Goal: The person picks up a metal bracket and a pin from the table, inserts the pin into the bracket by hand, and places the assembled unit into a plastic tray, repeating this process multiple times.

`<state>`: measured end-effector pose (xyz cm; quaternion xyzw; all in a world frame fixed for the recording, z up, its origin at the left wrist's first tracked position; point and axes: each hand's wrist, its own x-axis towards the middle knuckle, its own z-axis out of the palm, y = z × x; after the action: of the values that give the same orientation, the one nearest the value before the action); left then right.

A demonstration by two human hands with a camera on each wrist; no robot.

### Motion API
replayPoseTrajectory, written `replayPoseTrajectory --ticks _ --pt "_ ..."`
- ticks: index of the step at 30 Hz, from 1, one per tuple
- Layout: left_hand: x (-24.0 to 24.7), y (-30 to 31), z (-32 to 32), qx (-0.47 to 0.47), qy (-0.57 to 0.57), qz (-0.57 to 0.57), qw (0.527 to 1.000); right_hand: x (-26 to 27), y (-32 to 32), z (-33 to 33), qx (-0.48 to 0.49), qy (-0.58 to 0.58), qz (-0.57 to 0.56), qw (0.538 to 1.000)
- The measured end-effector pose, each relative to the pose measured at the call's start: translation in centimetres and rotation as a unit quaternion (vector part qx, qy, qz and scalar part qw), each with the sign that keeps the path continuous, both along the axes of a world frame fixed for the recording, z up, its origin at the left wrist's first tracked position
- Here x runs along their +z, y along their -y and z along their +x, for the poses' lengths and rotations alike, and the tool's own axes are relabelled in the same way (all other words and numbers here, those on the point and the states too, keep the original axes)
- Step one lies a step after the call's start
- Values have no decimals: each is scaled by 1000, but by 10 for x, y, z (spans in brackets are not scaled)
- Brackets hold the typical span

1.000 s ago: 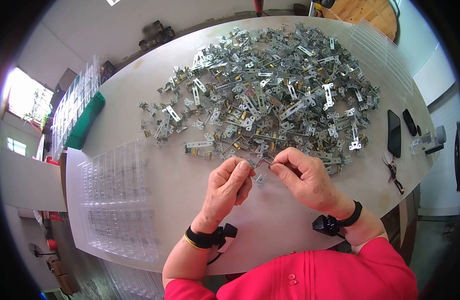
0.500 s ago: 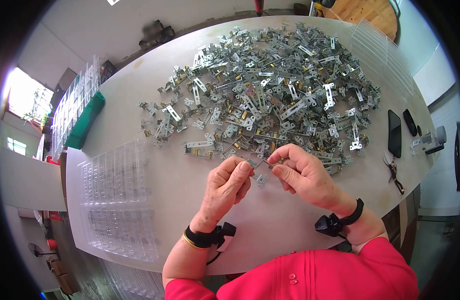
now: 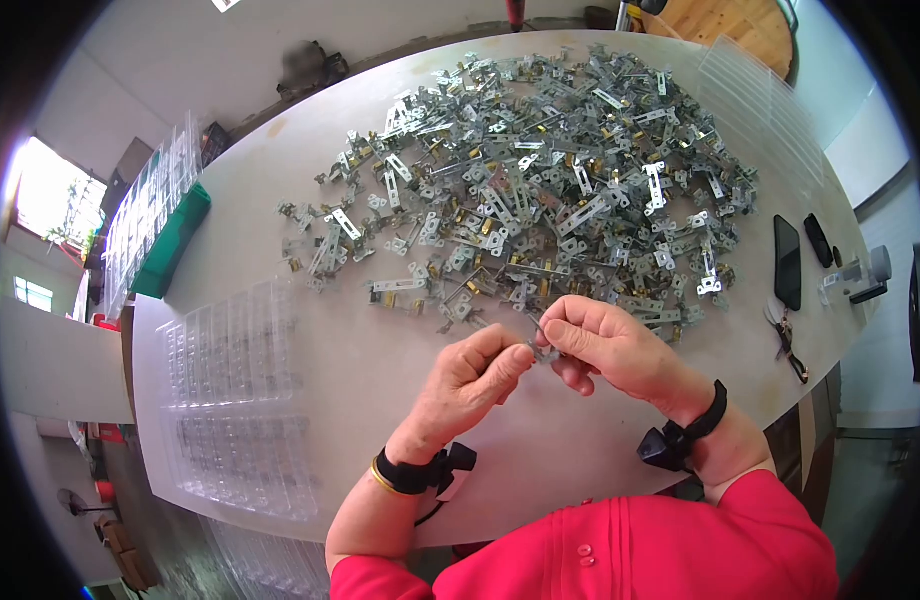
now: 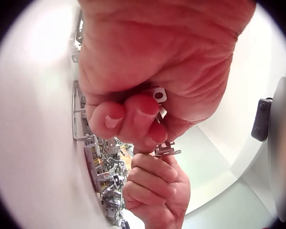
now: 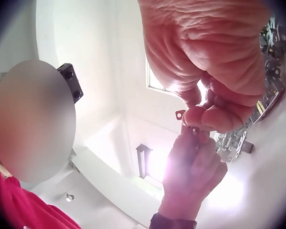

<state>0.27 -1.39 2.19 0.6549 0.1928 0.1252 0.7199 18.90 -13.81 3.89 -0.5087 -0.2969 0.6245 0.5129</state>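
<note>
In the head view the left hand [image 3: 465, 378] and right hand [image 3: 620, 352] meet over the white table [image 3: 350, 370], just in front of a heap of metal brackets [image 3: 520, 190]. Curled fingers of the left hand grip a small metal bracket [image 4: 159, 95], and its holed tab shows in the left wrist view. Another bracket part [image 4: 168, 150] sticks out where the fingertips of both hands come together. The right hand pinches a thin metal piece [image 3: 534, 321] between thumb and forefinger. In the right wrist view a holed tab [image 5: 179, 114] shows beside its fingertips; the rest is hidden.
Clear compartment trays [image 3: 235, 345] lie on the left of the table, near a green bin [image 3: 172, 245]. At the right are a phone [image 3: 787, 262], a black case [image 3: 817, 240] and pliers [image 3: 784, 340]. Another clear tray [image 3: 765, 110] stands behind the heap's right side.
The left hand has moved right and slightly nearer the body, up to the right hand. The right hand has turned at the wrist, its fingers now close around the metal piece.
</note>
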Motion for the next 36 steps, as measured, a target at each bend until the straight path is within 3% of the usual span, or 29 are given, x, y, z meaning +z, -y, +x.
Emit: replayPoseTrajectory --ticks 5,7,8,10,12,14,15,17,23,27,28,29,31,32,34,36 --pt "4 3 1 -44 5 4 999 13 2 -4 -1 105 -36 994" --pt "5 1 -1 -79 -16 -29 996 11 5 -7 -82 237 45 967" --pt "5 1 -1 -79 -16 -29 996 9 4 -7 -82 237 45 967" --pt "7 1 -1 -77 -14 -90 993 5 3 -6 -171 292 165 926" --pt "7 -3 -2 -56 -19 -102 993 8 5 1 -154 274 162 935" --pt "6 -5 -1 -36 -26 -113 993 3 3 5 -122 308 305 893" --pt "3 -5 0 -23 -13 -121 992 6 4 5 -123 308 305 893" --pt "2 -5 1 -10 1 -130 991 15 5 4 -39 366 315 875" --pt "6 -6 0 -27 -27 -152 988 2 4 -4 -41 379 287 879" --pt "2 -10 0 -39 10 -252 967 -3 5 -5 -75 353 278 890" --pt "2 -11 0 -32 13 -269 962 -6 5 -6 -107 271 257 921" --pt "-4 -14 -1 -31 15 -267 963 -8 5 -6 -138 187 235 944" --pt "-22 -19 -3 -11 123 -261 957 -9 3 -5 -160 142 227 950" --pt "-21 -16 0 -12 125 -259 958 -8 2 -5 -182 95 215 955" --pt "-20 -8 7 89 198 -163 963 -6 2 -3 -190 70 193 960" --pt "-22 -10 7 47 242 -156 957 -6 2 -3 -198 43 169 964"
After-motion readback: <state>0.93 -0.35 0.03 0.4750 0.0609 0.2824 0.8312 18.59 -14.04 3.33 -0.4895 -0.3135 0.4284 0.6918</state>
